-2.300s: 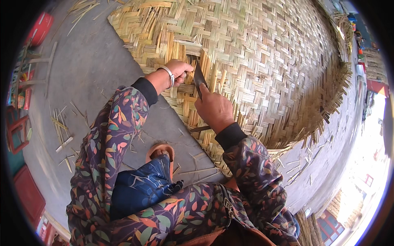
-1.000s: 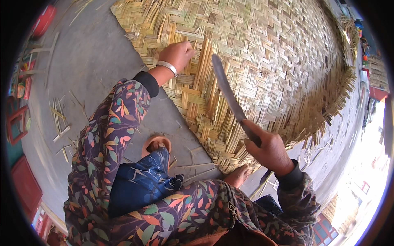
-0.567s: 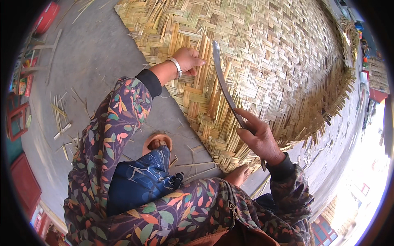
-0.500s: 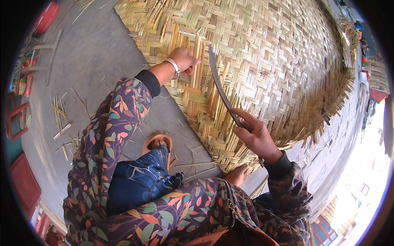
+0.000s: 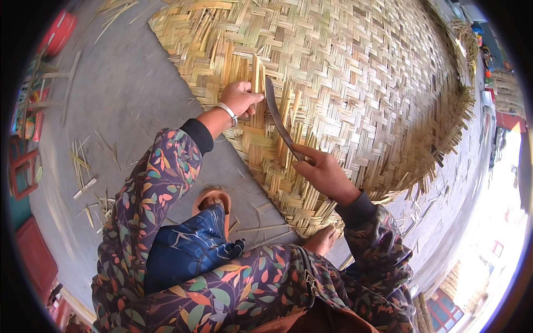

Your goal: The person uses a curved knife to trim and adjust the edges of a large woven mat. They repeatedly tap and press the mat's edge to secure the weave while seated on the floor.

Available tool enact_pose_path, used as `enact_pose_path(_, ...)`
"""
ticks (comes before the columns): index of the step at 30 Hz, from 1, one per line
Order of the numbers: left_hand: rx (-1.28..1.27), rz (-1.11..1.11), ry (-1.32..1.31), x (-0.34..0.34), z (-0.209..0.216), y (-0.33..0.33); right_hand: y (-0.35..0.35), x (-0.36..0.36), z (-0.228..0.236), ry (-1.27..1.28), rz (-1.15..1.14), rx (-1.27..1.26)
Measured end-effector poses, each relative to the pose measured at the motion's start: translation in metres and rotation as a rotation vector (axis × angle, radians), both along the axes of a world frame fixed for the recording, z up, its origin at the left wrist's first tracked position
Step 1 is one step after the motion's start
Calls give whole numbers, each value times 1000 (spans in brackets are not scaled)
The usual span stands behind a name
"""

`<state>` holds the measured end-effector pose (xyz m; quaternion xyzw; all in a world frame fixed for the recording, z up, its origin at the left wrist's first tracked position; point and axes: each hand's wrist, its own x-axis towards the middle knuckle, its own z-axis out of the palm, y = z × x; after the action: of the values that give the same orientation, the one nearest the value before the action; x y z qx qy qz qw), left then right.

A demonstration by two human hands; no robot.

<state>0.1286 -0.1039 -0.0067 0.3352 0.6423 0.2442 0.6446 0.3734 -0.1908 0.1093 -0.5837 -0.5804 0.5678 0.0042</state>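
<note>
A large woven mat (image 5: pixel 355 72) of pale split strips spreads before me, with loose strip ends sticking up along its left side. My left hand (image 5: pixel 240 100) is closed on one upright strip (image 5: pixel 256 75) near the mat's left edge. In my right hand (image 5: pixel 325 173) is a long, curved, dark sickle (image 5: pixel 279 123), gripped toward its lower end. Its blade slants up and left, the tip lying close beside the strip and the left fingertips. Whether the edge touches the strip I cannot tell. The handle is mostly hidden inside my right fist.
Strip scraps (image 5: pixel 83 166) lie on the grey floor (image 5: pixel 127 83) to the left. A sandaled foot (image 5: pixel 212 202) stands by the mat's near edge, and a bare foot (image 5: pixel 321 240) at its near corner. A red round object (image 5: pixel 60 33) and a wooden frame (image 5: pixel 69 77) are at far left.
The sickle and my right hand have moved left and slightly up, bringing the blade beside the strip. My left hand has shifted slightly left and down, its fingers now around the strip.
</note>
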Motion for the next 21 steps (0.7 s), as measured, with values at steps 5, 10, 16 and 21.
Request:
enact_pose_path(5,81,34,-3,2,-10,-1,3,3,12,73,-116,147)
enact_pose_path(10,67,30,103,2,-10,1,3,-11,32,150,-49,-21)
enact_pose_path(16,62,82,1,0,-14,-3,2,-6,5,38,30,22)
enact_pose_path(21,-78,87,-148,-16,-19,6,21,-18,4,-141,226,161)
